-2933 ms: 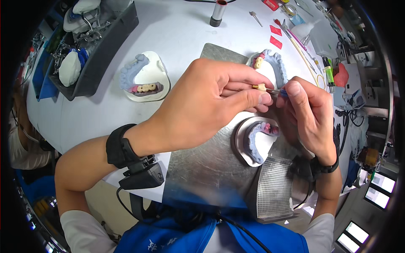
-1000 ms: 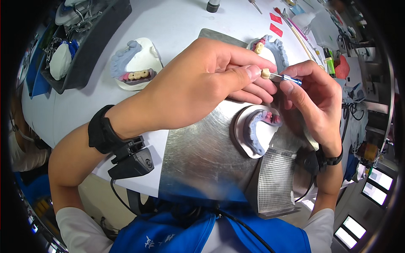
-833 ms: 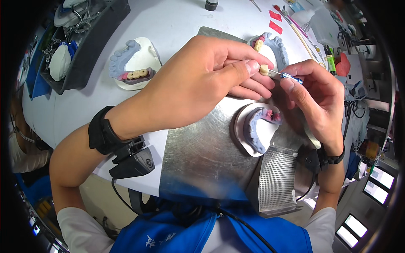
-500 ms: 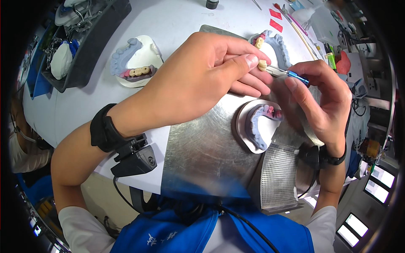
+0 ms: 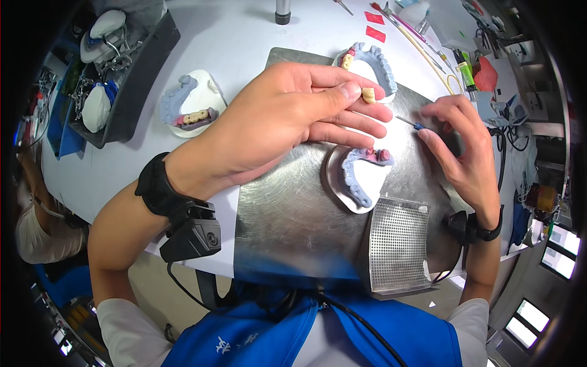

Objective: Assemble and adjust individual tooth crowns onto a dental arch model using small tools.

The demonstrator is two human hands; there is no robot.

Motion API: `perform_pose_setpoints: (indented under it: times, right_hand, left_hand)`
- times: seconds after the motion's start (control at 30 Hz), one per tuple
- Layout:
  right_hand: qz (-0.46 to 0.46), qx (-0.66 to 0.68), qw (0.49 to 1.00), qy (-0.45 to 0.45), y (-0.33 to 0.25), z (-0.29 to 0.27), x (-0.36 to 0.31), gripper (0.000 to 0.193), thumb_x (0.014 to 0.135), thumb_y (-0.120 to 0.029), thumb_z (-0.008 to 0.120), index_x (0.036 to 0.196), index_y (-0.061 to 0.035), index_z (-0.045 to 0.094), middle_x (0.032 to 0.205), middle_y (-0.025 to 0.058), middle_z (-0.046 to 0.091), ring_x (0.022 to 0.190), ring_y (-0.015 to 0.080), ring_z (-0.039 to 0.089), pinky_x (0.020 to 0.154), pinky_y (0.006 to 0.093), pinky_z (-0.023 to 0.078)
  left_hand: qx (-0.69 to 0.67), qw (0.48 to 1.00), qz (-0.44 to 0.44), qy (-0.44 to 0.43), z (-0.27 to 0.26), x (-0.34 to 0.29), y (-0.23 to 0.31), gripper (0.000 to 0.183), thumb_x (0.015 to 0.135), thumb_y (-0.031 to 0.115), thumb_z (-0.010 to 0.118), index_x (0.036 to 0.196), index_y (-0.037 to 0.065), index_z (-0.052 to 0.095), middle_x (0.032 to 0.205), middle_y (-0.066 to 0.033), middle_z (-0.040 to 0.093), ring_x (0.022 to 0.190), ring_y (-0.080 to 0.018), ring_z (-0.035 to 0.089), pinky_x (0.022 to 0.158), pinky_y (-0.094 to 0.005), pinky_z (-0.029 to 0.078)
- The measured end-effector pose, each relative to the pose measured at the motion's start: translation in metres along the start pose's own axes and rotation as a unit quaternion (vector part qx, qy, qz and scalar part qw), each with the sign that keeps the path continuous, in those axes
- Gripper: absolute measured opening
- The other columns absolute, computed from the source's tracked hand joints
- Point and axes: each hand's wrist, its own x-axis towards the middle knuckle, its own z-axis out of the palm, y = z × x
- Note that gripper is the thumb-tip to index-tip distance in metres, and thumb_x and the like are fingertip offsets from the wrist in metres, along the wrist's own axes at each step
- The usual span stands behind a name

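Slim blue-handled metal driver (image 5: 418, 126) pulled clear in right grip (image 5: 458, 137); I'd keep left grip (image 5: 296, 110) gently pinching cream tooth-shaped crown (image 5: 368, 95).

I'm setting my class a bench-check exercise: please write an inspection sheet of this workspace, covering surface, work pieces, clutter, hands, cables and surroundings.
Surface: metal plate on white tabletop.
Work pieces: yellowish tooth-shaped piece, blue-handled tool, three dental models.
Clutter: dark tray holding mixed items; red slips; brushes.
Left hand: pinches tooth-shaped piece.
Right hand: holds tool, tip apart from tooth-shaped piece.
Cables: black cable at lower left; another over blue clothing.
Surroundings: another person's sleeve at left.
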Motion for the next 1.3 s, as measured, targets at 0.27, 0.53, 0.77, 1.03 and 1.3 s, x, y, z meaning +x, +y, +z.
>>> perform_pose_setpoints:
  times: [0.27,0.53,0.77,1.03,1.3]
  right_hand:
    - [-0.197,0.054,0.976,0.077,-0.029,0.003,0.034,0.033,0.079,-0.002,0.082,0.110,0.0019,0.075,0.100,0.0090,0.070,0.084,0.0179,0.064,0.073,0.0299,0.051]
    - [-0.205,0.085,0.970,0.098,-0.021,0.004,0.033,0.026,0.077,0.005,0.081,0.101,0.0034,0.075,0.092,0.0096,0.071,0.079,0.0165,0.063,0.070,0.0292,0.050]
    - [-0.069,0.113,0.990,-0.042,-0.015,-0.003,0.012,0.017,0.080,0.001,0.076,0.096,0.0000,0.074,0.077,0.0058,0.065,0.068,0.0167,0.061,0.063,0.0285,0.049]
    - [-0.072,0.092,0.987,-0.115,-0.027,-0.008,0.010,0.039,0.075,-0.010,0.086,0.112,-0.0045,0.073,0.093,0.0086,0.064,0.084,0.0242,0.064,0.074,0.0350,0.053]
    - [-0.190,0.086,0.977,-0.042,-0.044,0.031,0.019,0.048,0.071,-0.020,0.090,0.112,-0.0063,0.068,0.093,0.0079,0.061,0.086,0.0296,0.058,0.076,0.0405,0.050]
  left_hand:
    - [0.017,1.000,-0.012,-0.012,0.015,0.013,0.008,0.045,0.111,0.024,0.051,0.137,-0.012,0.054,0.124,-0.0211,0.067,0.110,-0.0237,0.071,0.078,-0.0293,0.063]
    - [-0.021,1.000,-0.020,0.009,0.012,0.005,0.009,0.043,0.110,0.022,0.053,0.137,-0.012,0.056,0.113,-0.0151,0.067,0.089,-0.0155,0.067,0.063,-0.0235,0.056]
    - [-0.068,0.997,-0.041,-0.011,0.002,0.000,0.008,0.042,0.108,0.017,0.057,0.140,-0.009,0.057,0.088,-0.0039,0.056,0.076,-0.0121,0.059,0.071,-0.0253,0.055]
    - [-0.071,0.997,-0.036,0.011,0.002,-0.001,0.011,0.038,0.104,0.010,0.060,0.137,-0.009,0.060,0.090,-0.0053,0.062,0.081,-0.0144,0.065,0.078,-0.0280,0.059]
    - [0.169,0.982,0.035,0.076,0.010,-0.005,0.047,0.035,0.099,0.005,0.061,0.133,-0.006,0.065,0.098,-0.0110,0.072,0.084,-0.0140,0.069,0.081,-0.0289,0.059]
